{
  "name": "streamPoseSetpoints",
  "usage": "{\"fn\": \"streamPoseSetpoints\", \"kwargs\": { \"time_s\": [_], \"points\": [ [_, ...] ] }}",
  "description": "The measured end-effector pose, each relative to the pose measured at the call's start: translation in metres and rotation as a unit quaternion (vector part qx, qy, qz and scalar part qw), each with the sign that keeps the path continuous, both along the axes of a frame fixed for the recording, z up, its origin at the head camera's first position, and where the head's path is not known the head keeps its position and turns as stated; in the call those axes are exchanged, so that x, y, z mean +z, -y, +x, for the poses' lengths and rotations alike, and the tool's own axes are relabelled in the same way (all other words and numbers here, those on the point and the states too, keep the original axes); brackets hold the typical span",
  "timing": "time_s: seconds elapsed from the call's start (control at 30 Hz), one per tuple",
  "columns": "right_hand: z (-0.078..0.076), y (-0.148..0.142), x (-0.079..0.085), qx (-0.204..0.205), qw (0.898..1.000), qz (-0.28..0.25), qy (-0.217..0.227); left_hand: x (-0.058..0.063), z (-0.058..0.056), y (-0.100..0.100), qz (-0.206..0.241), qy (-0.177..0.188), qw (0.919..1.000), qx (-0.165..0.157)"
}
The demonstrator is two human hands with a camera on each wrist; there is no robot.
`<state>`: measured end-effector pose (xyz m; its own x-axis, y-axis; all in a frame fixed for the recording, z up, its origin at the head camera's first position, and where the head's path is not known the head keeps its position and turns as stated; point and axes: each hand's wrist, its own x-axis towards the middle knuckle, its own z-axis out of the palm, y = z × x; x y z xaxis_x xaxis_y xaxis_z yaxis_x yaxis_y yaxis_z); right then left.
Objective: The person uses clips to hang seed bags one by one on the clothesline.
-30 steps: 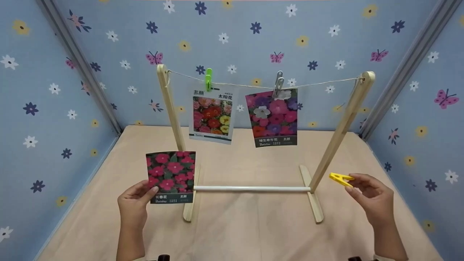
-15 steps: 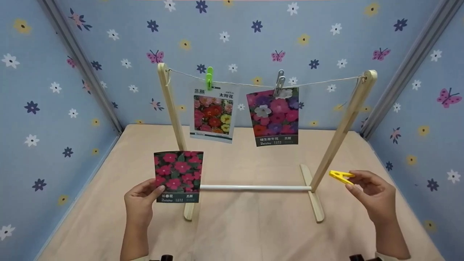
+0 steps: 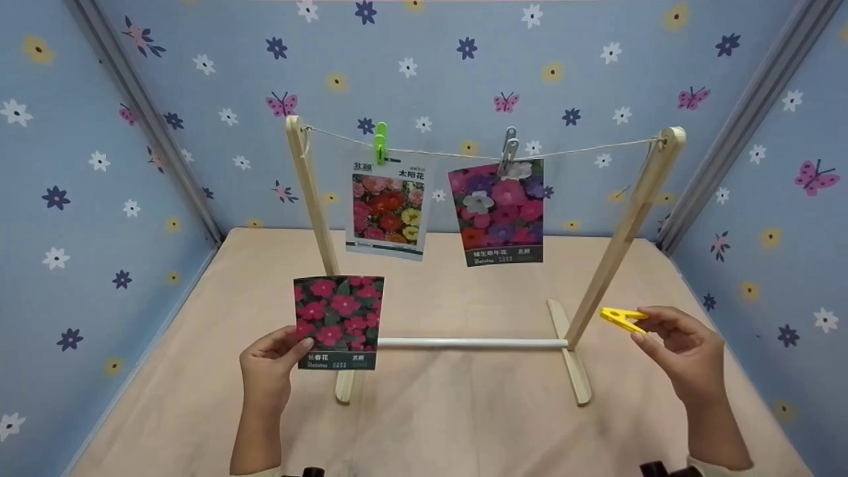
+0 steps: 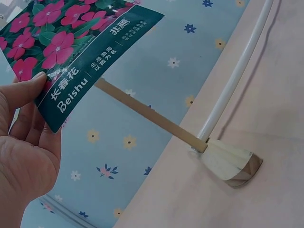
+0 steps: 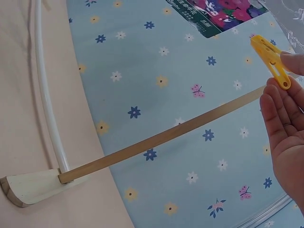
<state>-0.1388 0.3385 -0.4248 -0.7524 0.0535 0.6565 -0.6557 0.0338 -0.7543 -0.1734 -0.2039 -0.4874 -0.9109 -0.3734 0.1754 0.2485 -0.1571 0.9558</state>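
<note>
My left hand [image 3: 270,361] pinches the lower left edge of a seed packet [image 3: 344,305] printed with pink-red flowers, its front facing me. In the left wrist view the thumb lies on the front of the packet [image 4: 61,42] and the fingers go behind it. To the right of the stand, my right hand [image 3: 686,358] pinches a yellow clothespin [image 3: 621,319] by its handle end, the tip pointing left. A string [image 3: 437,154] spans the wooden stand. From it hang a white seed packet [image 3: 387,209] under a green clothespin [image 3: 380,144] and a petunia-like packet [image 3: 500,215] under a grey clothespin [image 3: 509,151].
Two wooden posts, left [image 3: 311,199] and right [image 3: 623,238], rise from flat wooden feet. A white rod [image 3: 470,343] joins them low down. The stand is on a peach-coloured tabletop [image 3: 457,424], with blue flower-patterned walls [image 3: 424,40] at the back and sides.
My left hand has carried the pink-red seed packet to the right, so it now overlaps the left post's base more. The right hand has risen slightly with the yellow clothespin.
</note>
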Motion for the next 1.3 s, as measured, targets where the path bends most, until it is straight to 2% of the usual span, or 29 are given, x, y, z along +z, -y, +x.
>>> {"fn": "streamPoseSetpoints", "kwargs": {
  "time_s": [0.27, 0.57, 0.8, 1.03, 1.3],
  "points": [
    [-0.001, 0.000, 0.000, 0.005, 1.000, 0.003, 0.001, 0.001, -0.004, -0.011, 0.011, -0.027, 0.9991, -0.029],
    [-0.004, -0.002, 0.004, 0.001, 1.000, 0.027, -0.001, 0.003, -0.009, -0.026, -0.006, -0.027, 0.9988, -0.040],
    [-0.008, -0.003, 0.003, 0.023, 0.999, -0.001, -0.029, 0.002, -0.013, -0.038, -0.014, -0.026, 0.9980, -0.056],
    [-0.011, -0.003, 0.008, 0.025, 0.999, 0.006, -0.030, 0.005, -0.019, -0.049, -0.016, -0.028, 0.9967, -0.075],
    [-0.013, -0.002, 0.013, 0.043, 0.998, -0.011, -0.034, 0.007, -0.025, -0.060, -0.026, -0.033, 0.9948, -0.093]
  ]
}}
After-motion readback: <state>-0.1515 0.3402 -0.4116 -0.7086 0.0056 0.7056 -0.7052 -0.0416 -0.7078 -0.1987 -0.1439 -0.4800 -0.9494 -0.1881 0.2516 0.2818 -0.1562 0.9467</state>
